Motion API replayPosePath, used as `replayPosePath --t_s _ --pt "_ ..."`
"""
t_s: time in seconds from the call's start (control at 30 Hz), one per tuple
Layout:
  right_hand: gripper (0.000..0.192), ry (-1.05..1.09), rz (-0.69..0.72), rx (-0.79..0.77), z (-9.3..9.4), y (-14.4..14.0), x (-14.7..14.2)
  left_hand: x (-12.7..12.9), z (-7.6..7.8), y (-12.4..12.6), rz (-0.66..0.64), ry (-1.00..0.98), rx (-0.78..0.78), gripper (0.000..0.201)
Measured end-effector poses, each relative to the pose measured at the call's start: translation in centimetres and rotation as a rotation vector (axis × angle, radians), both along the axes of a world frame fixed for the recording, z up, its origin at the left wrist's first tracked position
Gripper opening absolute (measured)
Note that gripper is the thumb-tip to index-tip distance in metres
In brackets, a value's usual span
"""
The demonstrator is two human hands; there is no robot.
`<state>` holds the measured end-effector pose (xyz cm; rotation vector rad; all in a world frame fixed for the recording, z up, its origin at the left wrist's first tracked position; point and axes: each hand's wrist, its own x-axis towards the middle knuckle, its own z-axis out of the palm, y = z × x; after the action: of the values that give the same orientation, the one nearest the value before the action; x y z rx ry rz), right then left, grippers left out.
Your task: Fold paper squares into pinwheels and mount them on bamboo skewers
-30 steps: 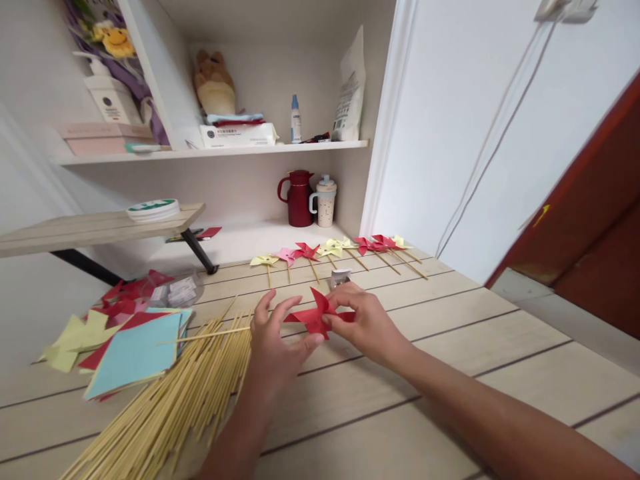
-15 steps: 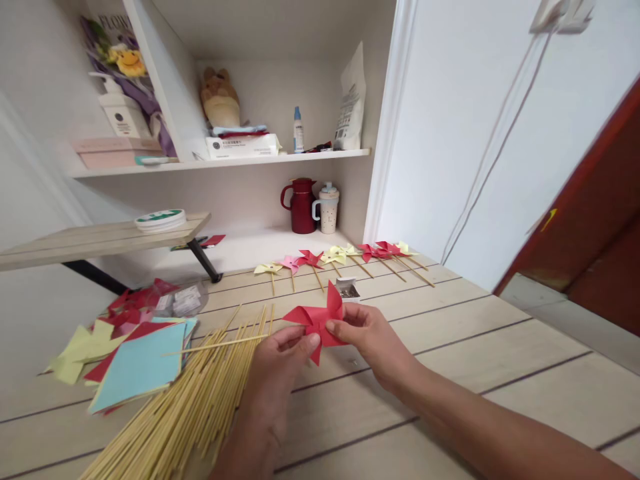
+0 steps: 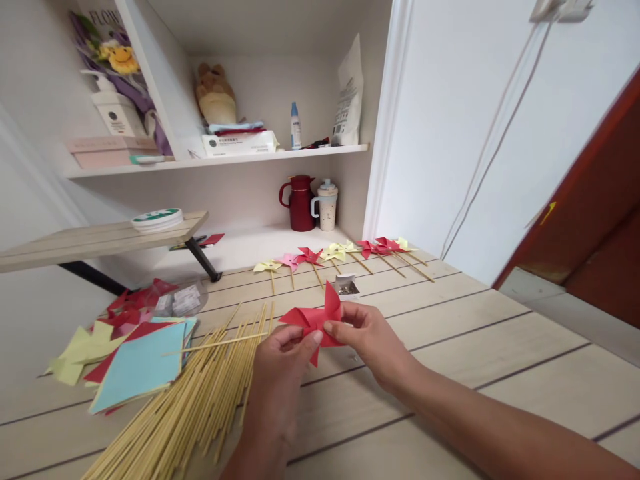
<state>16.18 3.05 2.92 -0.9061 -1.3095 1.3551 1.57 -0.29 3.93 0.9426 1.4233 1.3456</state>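
A red paper pinwheel (image 3: 330, 308) with folded, pointed blades is held just above the table, between my two hands. My left hand (image 3: 287, 353) pinches it from the left near its centre, thumb on top. From the right, my right hand (image 3: 367, 333) grips the paper between thumb and fingers. A thin wooden stick (image 3: 220, 344) runs leftward from behind my left hand, across the other sticks; whether the fingers hold its end is hidden. Beyond the pinwheel stands a small open box (image 3: 347, 287) with tiny metallic pieces inside.
A loose bundle of sticks (image 3: 185, 400) lies left of my left forearm. Blue, red and yellow paper sheets (image 3: 143, 363) are stacked beside it, near cut paper shapes (image 3: 83, 350). Several pinwheels on sticks (image 3: 310, 256) line the back edge. A red jug (image 3: 301, 205) stands behind.
The view has shifted slightly. Both hands keep their grip on the red pinwheel, which is almost unmoved, and my left thumb has shifted slightly on it.
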Motion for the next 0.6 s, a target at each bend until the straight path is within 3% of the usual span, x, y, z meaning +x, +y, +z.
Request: replayPosePath --t_s 0.3,0.47,0.6 --pt "0.016 0.006 0.004 -0.01 0.0 -0.2 0.2 0.2 -0.4 0.1 0.021 0.04 0.056 0.026" --pt "0.014 0.049 0.027 0.017 -0.1 0.1 0.3 0.0 -0.7 0.5 0.062 0.01 0.0 0.027" --pt "0.037 0.027 -0.079 0.012 -0.1 0.7 1.0 -0.2 -1.2 1.0 0.13 -0.022 -0.016 0.028"
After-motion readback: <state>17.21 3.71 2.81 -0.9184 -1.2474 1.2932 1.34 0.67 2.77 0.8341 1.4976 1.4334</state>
